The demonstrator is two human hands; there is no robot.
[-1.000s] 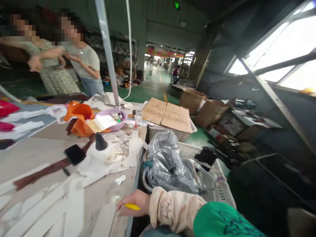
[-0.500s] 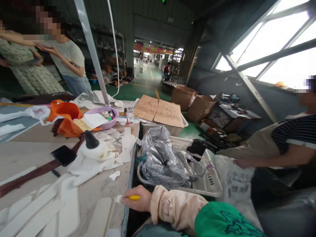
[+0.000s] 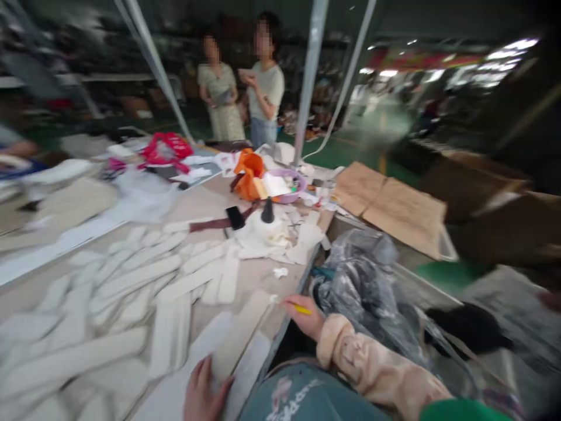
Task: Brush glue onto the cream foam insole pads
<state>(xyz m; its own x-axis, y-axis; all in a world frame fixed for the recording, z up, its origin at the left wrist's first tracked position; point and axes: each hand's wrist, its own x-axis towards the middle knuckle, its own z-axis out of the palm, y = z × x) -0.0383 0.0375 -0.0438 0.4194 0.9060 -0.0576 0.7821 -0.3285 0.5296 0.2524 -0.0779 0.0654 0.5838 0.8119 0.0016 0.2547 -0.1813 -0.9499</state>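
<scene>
My right hand (image 3: pixel 310 320), at the table's right edge, is closed round a small brush with a yellow handle (image 3: pixel 302 309). Its whitish tip points left, close to the far end of a long pale strip (image 3: pixel 241 334); whether they touch is too blurred to tell. My left hand (image 3: pixel 202 393) rests on the near end of that strip, fingers and thumb apart. Beyond the brush lies a crumpled white scrap (image 3: pixel 280 272). Farther back, a black cone-shaped tip (image 3: pixel 268 211) sticks up from a white container on white cloth. Many similar strips (image 3: pixel 131 280) are heaped on the left.
A dark phone (image 3: pixel 235 217), orange cloth (image 3: pixel 249 175) and purple basin (image 3: pixel 293 186) occupy the table's back. Grey plastic sheeting (image 3: pixel 363 280) bulges beside the right edge, below flattened cardboard (image 3: pixel 390 204). A metal post (image 3: pixel 309 82) rises behind. Two people (image 3: pixel 263 88) stand beyond.
The view has swung left, bringing my left hand, the strip beneath it and the heaped strips into sight. My right hand still holds the brush near the table edge.
</scene>
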